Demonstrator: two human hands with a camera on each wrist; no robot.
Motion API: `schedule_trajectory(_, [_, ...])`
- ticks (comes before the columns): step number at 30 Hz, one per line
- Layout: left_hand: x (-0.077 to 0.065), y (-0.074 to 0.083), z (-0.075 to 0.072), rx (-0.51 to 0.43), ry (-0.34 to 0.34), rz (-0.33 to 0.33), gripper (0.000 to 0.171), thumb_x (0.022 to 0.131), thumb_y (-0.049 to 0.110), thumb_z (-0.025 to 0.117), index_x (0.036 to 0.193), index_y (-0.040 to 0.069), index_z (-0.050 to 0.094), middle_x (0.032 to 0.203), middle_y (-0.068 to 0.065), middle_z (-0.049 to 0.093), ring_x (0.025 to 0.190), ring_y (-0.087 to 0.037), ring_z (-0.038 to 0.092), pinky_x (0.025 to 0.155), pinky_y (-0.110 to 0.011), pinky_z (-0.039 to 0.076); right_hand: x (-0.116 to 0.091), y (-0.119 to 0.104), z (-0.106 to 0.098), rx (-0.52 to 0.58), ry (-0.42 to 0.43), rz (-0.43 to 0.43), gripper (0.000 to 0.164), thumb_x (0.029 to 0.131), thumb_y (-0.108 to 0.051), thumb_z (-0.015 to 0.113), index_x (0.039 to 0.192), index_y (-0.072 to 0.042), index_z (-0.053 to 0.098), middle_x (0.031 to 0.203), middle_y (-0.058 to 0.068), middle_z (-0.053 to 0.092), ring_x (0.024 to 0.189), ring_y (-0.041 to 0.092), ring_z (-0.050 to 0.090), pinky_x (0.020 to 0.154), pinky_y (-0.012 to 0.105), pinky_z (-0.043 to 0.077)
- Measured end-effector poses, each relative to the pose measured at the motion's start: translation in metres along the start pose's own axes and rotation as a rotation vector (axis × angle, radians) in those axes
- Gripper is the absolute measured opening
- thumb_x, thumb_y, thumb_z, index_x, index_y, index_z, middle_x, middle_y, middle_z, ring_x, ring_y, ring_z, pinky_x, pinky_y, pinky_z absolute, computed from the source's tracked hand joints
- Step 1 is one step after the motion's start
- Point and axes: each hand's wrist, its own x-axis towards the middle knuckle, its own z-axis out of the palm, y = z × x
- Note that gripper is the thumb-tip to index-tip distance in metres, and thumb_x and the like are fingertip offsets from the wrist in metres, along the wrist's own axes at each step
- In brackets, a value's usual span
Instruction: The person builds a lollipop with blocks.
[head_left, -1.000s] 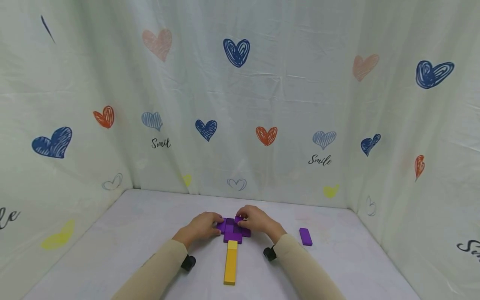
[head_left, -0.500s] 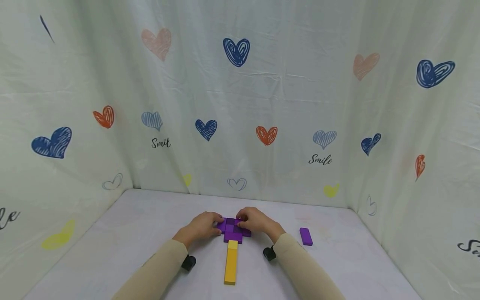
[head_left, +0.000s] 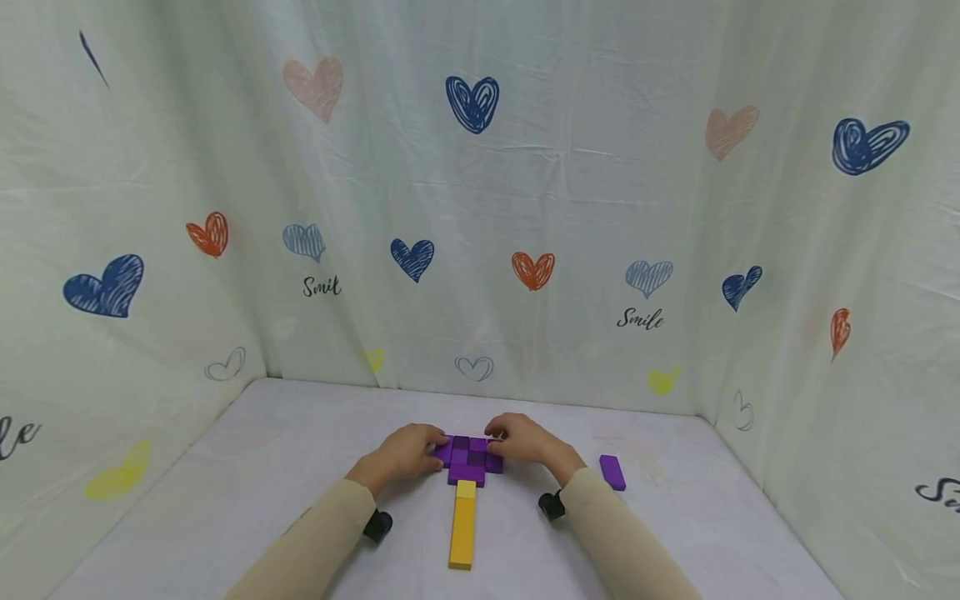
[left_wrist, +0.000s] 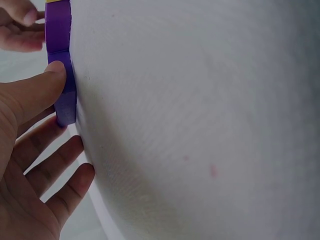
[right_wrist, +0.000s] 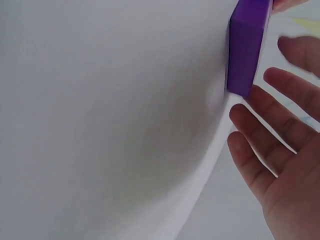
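Observation:
Several purple blocks, light and dark, lie flat against one another in a cluster [head_left: 467,473] on the white table. My left hand [head_left: 407,450] holds the purple block [left_wrist: 64,87] at the cluster's left side, thumb on one face and index finger at its far end; its other fingers are spread. Just right of the cluster is my right hand [head_left: 522,438], its fingers loosely bent. In the right wrist view those fingers [right_wrist: 260,170] are apart, with nothing between them, close to the end of a purple block [right_wrist: 245,50]. Yellow pieces [head_left: 462,533] form a straight strip below the cluster.
A single purple block [head_left: 612,472] lies on the table [head_left: 667,517], right of my right hand. Behind and at both sides hangs a white curtain [head_left: 577,208] printed with hearts. Each wrist carries a small black camera [head_left: 377,526].
My right hand has set a small purple block down into the cluster's upper right, let go and drawn back slightly to the right. The left hand has stayed in place.

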Motion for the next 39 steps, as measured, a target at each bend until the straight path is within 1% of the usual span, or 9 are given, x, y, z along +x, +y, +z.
schedule_trajectory(5, [0.001, -0.001, 0.002, 0.006, -0.004, -0.008, 0.039, 0.083, 0.02, 0.075, 0.12, 0.011, 0.067, 0.127, -0.007, 0.061, 0.121, -0.029, 0.053, 0.104, -0.046, 0.041, -0.012, 0.008, -0.004, 0.017, -0.035, 0.064, 0.049, 0.076, -0.035, 0.077, 0.119, -0.015, 0.065, 0.108, -0.005, 0.062, 0.096, 0.015, 0.053, 0.089, 0.038, 0.049])
schedule_trajectory(7, [0.001, 0.0, 0.002, -0.001, -0.006, -0.019, 0.039, 0.083, 0.02, 0.075, 0.121, 0.011, 0.067, 0.127, -0.006, 0.06, 0.122, -0.029, 0.052, 0.104, -0.046, 0.04, -0.015, 0.01, -0.004, 0.03, -0.04, 0.063, 0.052, 0.073, -0.036, 0.08, 0.119, -0.016, 0.065, 0.107, -0.005, 0.061, 0.095, 0.016, 0.053, 0.088, 0.04, 0.049])
schedule_trajectory(9, [0.0, 0.001, 0.001, -0.009, -0.006, -0.023, 0.039, 0.083, 0.02, 0.075, 0.12, 0.011, 0.067, 0.127, -0.007, 0.06, 0.122, -0.029, 0.052, 0.104, -0.046, 0.04, -0.016, 0.012, -0.003, 0.034, -0.04, 0.061, 0.053, 0.072, -0.036, 0.08, 0.119, -0.016, 0.065, 0.107, -0.006, 0.061, 0.094, 0.015, 0.052, 0.089, 0.039, 0.049])
schedule_trajectory(16, [0.0, 0.002, 0.001, -0.015, -0.009, -0.032, 0.039, 0.083, 0.019, 0.075, 0.12, 0.01, 0.067, 0.127, -0.007, 0.061, 0.121, -0.03, 0.052, 0.104, -0.046, 0.04, -0.016, 0.014, 0.0, 0.04, -0.04, 0.052, 0.049, 0.075, -0.032, 0.08, 0.119, -0.017, 0.065, 0.105, -0.008, 0.061, 0.092, 0.014, 0.052, 0.087, 0.036, 0.049])
schedule_trajectory(22, [0.0, 0.002, 0.0, -0.011, -0.009, -0.038, 0.039, 0.084, 0.02, 0.074, 0.12, 0.011, 0.067, 0.128, -0.006, 0.06, 0.122, -0.03, 0.051, 0.105, -0.046, 0.039, -0.016, 0.012, 0.0, 0.035, -0.039, 0.049, 0.049, 0.076, -0.032, 0.079, 0.119, -0.017, 0.065, 0.105, -0.007, 0.06, 0.092, 0.014, 0.052, 0.086, 0.036, 0.049])
schedule_trajectory(30, [0.0, 0.003, 0.002, -0.011, -0.009, -0.051, 0.039, 0.083, 0.021, 0.075, 0.12, 0.012, 0.067, 0.127, -0.006, 0.06, 0.121, -0.029, 0.052, 0.103, -0.047, 0.041, -0.018, 0.011, -0.001, 0.053, -0.044, 0.066, 0.051, 0.076, -0.034, 0.079, 0.121, -0.017, 0.063, 0.108, -0.005, 0.06, 0.096, 0.016, 0.052, 0.088, 0.039, 0.049])
schedule_trajectory(35, [0.0, 0.004, 0.001, -0.008, -0.007, -0.049, 0.039, 0.083, 0.02, 0.075, 0.12, 0.011, 0.067, 0.127, -0.006, 0.06, 0.122, -0.03, 0.052, 0.104, -0.047, 0.04, -0.027, 0.015, -0.008, 0.02, -0.021, 0.08, 0.05, 0.079, -0.038, 0.074, 0.122, -0.016, 0.062, 0.112, -0.001, 0.06, 0.101, 0.018, 0.054, 0.089, 0.042, 0.05])
schedule_trajectory(39, [0.0, 0.004, 0.001, -0.003, -0.004, -0.052, 0.039, 0.083, 0.021, 0.075, 0.121, 0.012, 0.067, 0.127, -0.006, 0.06, 0.122, -0.029, 0.052, 0.104, -0.047, 0.04, -0.043, 0.024, -0.018, -0.009, 0.013, 0.076, 0.047, 0.083, -0.038, 0.071, 0.121, -0.012, 0.063, 0.114, 0.002, 0.06, 0.104, 0.021, 0.054, 0.09, 0.044, 0.049])
